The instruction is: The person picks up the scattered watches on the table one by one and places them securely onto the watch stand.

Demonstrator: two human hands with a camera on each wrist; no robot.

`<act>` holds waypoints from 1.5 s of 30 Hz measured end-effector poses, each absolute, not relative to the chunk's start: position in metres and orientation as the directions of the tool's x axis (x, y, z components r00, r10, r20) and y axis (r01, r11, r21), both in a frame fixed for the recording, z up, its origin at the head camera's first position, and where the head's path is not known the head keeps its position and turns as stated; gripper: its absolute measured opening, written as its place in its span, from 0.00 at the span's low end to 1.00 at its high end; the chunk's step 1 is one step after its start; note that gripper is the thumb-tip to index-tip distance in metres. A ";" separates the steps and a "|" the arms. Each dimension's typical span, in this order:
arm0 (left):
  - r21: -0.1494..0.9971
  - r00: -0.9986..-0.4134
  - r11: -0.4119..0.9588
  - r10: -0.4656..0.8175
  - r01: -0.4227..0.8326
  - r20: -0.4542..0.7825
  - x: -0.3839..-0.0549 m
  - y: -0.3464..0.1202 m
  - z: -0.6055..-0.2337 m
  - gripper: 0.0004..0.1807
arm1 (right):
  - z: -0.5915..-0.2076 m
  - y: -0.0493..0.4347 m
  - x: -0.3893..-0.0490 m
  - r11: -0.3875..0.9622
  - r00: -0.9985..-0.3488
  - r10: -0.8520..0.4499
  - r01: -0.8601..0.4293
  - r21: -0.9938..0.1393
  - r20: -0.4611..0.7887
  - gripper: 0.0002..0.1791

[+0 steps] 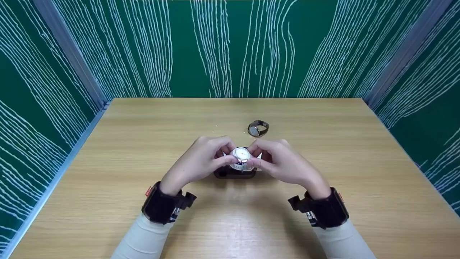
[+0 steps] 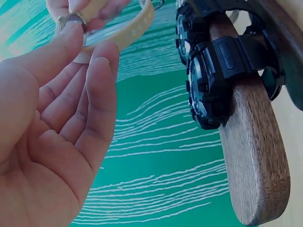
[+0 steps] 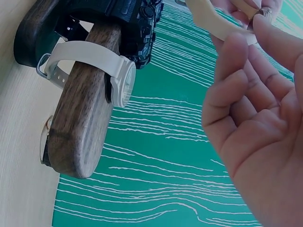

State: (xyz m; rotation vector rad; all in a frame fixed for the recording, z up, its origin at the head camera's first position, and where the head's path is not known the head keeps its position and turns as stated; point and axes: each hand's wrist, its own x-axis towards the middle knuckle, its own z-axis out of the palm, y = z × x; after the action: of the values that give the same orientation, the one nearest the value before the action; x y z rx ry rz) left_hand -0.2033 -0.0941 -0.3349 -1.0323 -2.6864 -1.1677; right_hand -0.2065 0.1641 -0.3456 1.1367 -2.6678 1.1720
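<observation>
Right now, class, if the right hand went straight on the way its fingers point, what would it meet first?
The right hand would first meet the white watch that it pinches; beyond that, probably the left hand, which grips the watch from the other side, though exact depth is unclear.

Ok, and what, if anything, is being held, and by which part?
A white watch, pinched by the left hand and right hand from opposite sides, at or beside its case.

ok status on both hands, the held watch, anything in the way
Left hand, right hand: both pinching pale-strapped watch. Watch apart from wooden stand. Nothing seen blocking; black watches on it, close by.
</observation>
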 end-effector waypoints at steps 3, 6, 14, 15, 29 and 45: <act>0.634 -0.775 0.495 0.565 0.594 0.284 -0.203 -0.094 -0.336 0.07 | -0.345 0.163 -0.205 0.454 -0.738 -0.620 -0.613 -0.647 0.264 0.06; 0.629 -0.772 0.497 0.567 0.598 0.286 -0.203 -0.094 -0.337 0.07 | -0.345 0.163 -0.205 0.459 -0.735 -0.625 -0.618 -0.638 0.263 0.06; 0.650 -0.789 0.501 0.552 0.571 0.268 -0.204 -0.095 -0.336 0.08 | -0.341 0.166 -0.205 0.471 -0.733 -0.600 -0.648 -0.599 0.321 0.04; 0.656 -0.793 0.500 0.549 0.566 0.265 -0.205 -0.096 -0.336 0.09 | -0.340 0.168 -0.205 0.476 -0.735 -0.592 -0.649 -0.594 0.329 0.04; 0.631 -0.927 0.686 0.336 0.363 0.167 -0.218 -0.140 -0.329 0.13 | -0.332 0.219 -0.220 0.648 -0.852 -0.355 -0.522 -0.555 0.386 0.04; 0.588 -0.944 0.786 0.313 0.193 -0.109 -0.226 -0.155 -0.344 0.17 | -0.339 0.231 -0.226 0.771 -0.919 -0.277 -0.387 -0.505 0.281 0.06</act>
State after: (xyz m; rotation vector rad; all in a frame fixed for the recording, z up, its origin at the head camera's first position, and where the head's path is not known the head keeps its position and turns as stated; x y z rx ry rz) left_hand -0.2256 -0.1548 -0.3441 -0.4520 -3.1572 -1.0035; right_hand -0.2256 0.2309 -0.3386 0.5259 -2.7752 0.8532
